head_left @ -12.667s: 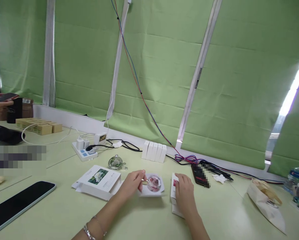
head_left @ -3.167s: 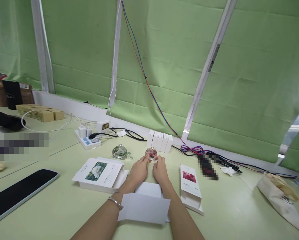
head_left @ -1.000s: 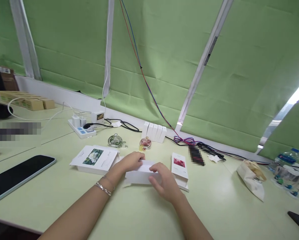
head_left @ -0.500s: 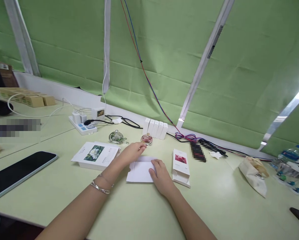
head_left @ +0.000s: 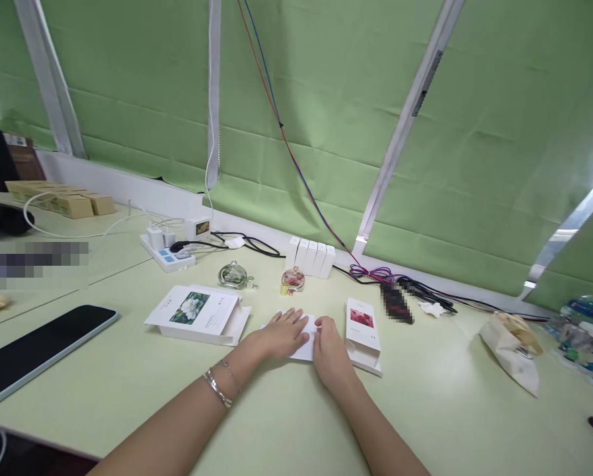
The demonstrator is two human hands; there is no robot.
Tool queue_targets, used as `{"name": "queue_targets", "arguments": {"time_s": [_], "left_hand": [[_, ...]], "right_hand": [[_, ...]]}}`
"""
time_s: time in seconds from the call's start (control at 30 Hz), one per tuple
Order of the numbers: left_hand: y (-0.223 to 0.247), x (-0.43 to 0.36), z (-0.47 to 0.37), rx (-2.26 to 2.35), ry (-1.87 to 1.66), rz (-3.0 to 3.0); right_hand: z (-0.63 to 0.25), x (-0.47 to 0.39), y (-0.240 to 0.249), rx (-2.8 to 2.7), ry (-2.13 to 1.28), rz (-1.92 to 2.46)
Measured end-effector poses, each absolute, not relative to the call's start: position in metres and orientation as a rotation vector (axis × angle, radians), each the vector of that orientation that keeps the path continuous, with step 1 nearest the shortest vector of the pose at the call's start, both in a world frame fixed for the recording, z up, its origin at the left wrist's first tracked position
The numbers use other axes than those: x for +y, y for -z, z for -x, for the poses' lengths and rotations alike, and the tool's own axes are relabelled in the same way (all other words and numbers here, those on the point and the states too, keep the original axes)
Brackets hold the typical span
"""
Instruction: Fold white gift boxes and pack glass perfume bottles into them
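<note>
A white folded card (head_left: 302, 350) lies on the table under both hands. My left hand (head_left: 282, 335) rests flat on its left part, fingers stretched out. At its right edge is my right hand (head_left: 328, 350), fingers curled against the card and thumb side inward. Behind them stand a round bottle with red flowers (head_left: 293, 279), a small gold cap (head_left: 284, 289) beside it, and a green one (head_left: 233, 275) with small silver parts. An open white box with a white flower (head_left: 197, 314) lies left, and an open box with a red flower (head_left: 363, 327) lies right.
Several small white boxes (head_left: 309, 258) stand near the wall. A power strip (head_left: 168, 256), a large phone (head_left: 43, 350) and tan boxes (head_left: 73, 201) are on the left. On the right are bundled cables (head_left: 425, 294), a cloth bag (head_left: 509, 350) and a plastic bottle (head_left: 586, 307).
My left hand has come back from beside the red-flower bottle and now lies on the card, covering its left part. A gold cap now shows beside that bottle. The view has shifted slightly.
</note>
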State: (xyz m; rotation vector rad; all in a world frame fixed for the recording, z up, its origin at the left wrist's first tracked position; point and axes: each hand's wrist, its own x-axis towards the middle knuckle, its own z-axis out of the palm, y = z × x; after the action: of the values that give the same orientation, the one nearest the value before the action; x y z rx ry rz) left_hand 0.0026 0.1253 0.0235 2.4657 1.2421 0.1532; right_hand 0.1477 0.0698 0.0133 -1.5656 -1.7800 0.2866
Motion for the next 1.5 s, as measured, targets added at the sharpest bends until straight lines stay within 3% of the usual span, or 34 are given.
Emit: {"name": "queue_targets", "arguments": {"time_s": [0.33,0.53,1.5], "left_hand": [[-0.024,0.13,-0.001,1.192,-0.028,-2.444],[-0.028,0.128,-0.003,1.206,-0.007,-2.444],[-0.041,0.121,-0.003,1.199,0.122,-2.485]], "right_hand": [[-0.216,0.078,-0.043,-1.448,0.021,1.863],[-0.216,0.085,-0.017,-1.369,-0.093,2.122],[-0.199,0.08,-0.02,-1.87,-0.484,2.41]]}}
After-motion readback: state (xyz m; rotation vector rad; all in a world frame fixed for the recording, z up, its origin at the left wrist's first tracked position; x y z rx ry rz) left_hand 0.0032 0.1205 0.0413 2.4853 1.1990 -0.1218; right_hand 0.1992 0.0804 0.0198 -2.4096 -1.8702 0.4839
